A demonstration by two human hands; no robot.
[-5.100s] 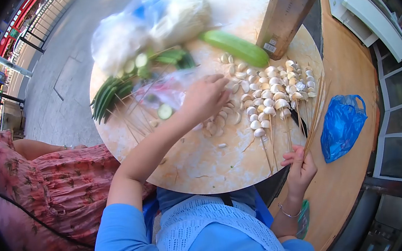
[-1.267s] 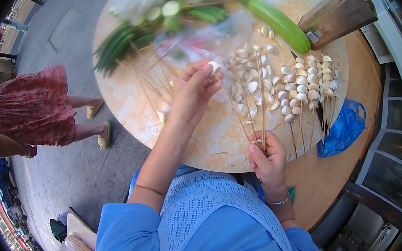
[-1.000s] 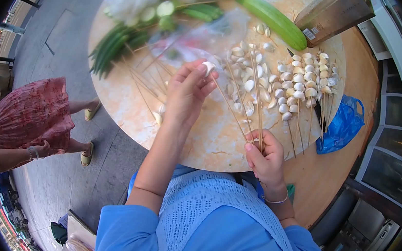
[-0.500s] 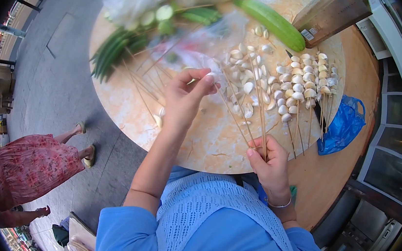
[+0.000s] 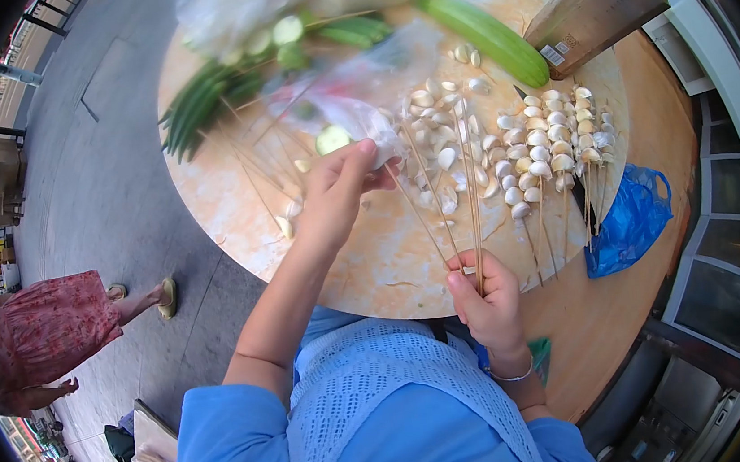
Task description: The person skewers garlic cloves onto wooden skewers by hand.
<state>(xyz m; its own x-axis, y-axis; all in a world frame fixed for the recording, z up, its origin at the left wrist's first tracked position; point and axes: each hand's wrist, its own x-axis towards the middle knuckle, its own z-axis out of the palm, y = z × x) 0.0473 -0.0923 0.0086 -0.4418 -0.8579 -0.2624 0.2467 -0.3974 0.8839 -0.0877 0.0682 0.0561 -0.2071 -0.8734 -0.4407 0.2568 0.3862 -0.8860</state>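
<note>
My right hand [image 5: 489,295] is closed around the lower ends of several thin bamboo skewers [image 5: 473,211], which fan upward over the table. My left hand [image 5: 343,189] is curled with thumb and fingers together at the tip of the leftmost skewer. A whitish patch shows at these fingers, beside a clear plastic bag [image 5: 349,116]; I cannot tell whether it is a garlic clove or the bag. Loose peeled garlic cloves [image 5: 446,158] lie behind the skewers. To the right, garlic skewers [image 5: 537,137] threaded with several cloves each lie side by side.
The round table [image 5: 374,271] carries green okra-like pods [image 5: 194,105], a long green squash [image 5: 494,42], a cut slice [image 5: 332,138] and loose skewers. A cardboard box [image 5: 595,9] stands at right, a blue bag [image 5: 629,222] below it. A person in a red skirt [image 5: 46,328] is at left.
My left hand has moved slightly down and left, its fingers more curled, and a cut green slice now shows beside it. My right hand still grips the skewers. The person at left has shifted.
</note>
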